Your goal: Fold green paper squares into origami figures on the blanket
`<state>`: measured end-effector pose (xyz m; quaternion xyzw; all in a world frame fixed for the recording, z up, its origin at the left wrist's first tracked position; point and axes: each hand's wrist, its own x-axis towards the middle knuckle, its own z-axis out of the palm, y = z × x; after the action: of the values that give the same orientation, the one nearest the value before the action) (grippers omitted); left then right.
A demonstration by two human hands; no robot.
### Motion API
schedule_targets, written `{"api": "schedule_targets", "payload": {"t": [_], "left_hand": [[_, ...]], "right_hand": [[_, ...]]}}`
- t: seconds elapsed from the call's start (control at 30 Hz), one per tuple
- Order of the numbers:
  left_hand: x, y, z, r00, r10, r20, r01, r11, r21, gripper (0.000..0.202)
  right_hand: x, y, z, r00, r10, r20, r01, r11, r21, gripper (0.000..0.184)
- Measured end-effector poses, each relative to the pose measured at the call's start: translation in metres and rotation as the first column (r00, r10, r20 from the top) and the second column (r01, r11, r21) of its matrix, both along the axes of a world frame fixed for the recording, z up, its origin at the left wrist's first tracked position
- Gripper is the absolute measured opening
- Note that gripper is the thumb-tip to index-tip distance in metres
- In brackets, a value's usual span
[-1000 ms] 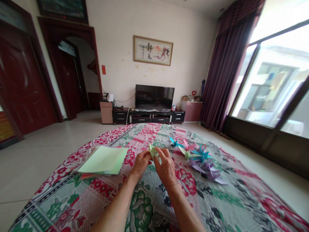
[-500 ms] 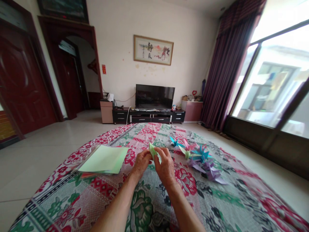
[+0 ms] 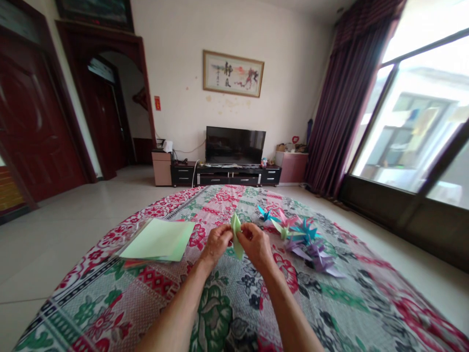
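Observation:
My left hand (image 3: 217,243) and my right hand (image 3: 256,243) pinch a small folded piece of light green paper (image 3: 236,233) between them, held upright above the flowered cloth (image 3: 227,313). Both hands are closed on it, fingertips meeting at its middle. A stack of paper sheets (image 3: 159,240) with a light green sheet on top lies to the left of my left hand. To the right of my right hand lie several folded paper cranes (image 3: 300,237) in blue, pink, green and purple.
The cloth covers a round surface. Tiled floor surrounds it. A television (image 3: 235,145) on a low dark cabinet stands at the far wall, dark red doors (image 3: 32,122) at left, a large window with purple curtains (image 3: 340,107) at right.
The green paper has turned from a slant to upright between my fingers, and my right hand has shifted a little to the right. The view dipped slightly.

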<state>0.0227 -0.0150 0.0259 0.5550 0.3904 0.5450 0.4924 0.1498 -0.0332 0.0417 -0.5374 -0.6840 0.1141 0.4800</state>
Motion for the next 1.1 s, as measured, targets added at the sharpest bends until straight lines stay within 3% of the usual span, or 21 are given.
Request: {"api": "schedule_targets", "payload": {"t": [0.13, 0.3, 0.6, 0.73, 0.87, 1.1], "left_hand": [[0.001, -0.001, 0.003, 0.996, -0.059, 0.065, 0.061, 0.998, -0.032, 0.023], [0.0, 0.0, 0.003, 0.995, -0.053, 0.086, 0.056, 0.998, -0.034, 0.025], [-0.006, 0.004, -0.003, 0.997, -0.024, 0.072, 0.024, 1.0, 0.013, 0.027], [-0.006, 0.006, -0.004, 0.999, -0.015, 0.04, 0.014, 0.999, 0.037, 0.027], [-0.005, 0.007, -0.003, 0.999, 0.018, -0.032, -0.015, 0.998, 0.063, 0.027], [-0.005, 0.007, -0.004, 0.996, 0.035, -0.077, -0.028, 0.996, 0.082, 0.027]], "right_hand": [[0.0, -0.003, 0.004, 1.0, 0.001, -0.018, -0.002, 0.998, -0.057, 0.016], [-0.003, -0.004, 0.003, 0.992, 0.04, -0.119, -0.05, 0.995, -0.083, 0.021], [-0.006, -0.006, 0.001, 0.9, 0.236, -0.366, -0.286, 0.954, -0.087, 0.025], [-0.007, -0.002, -0.005, 0.923, 0.205, -0.326, -0.234, 0.971, -0.051, 0.023], [-0.012, 0.0, -0.011, 0.965, 0.101, -0.243, -0.095, 0.995, 0.034, 0.019], [-0.021, -0.001, -0.016, 0.977, -0.046, -0.208, 0.075, 0.988, 0.134, 0.013]]}}
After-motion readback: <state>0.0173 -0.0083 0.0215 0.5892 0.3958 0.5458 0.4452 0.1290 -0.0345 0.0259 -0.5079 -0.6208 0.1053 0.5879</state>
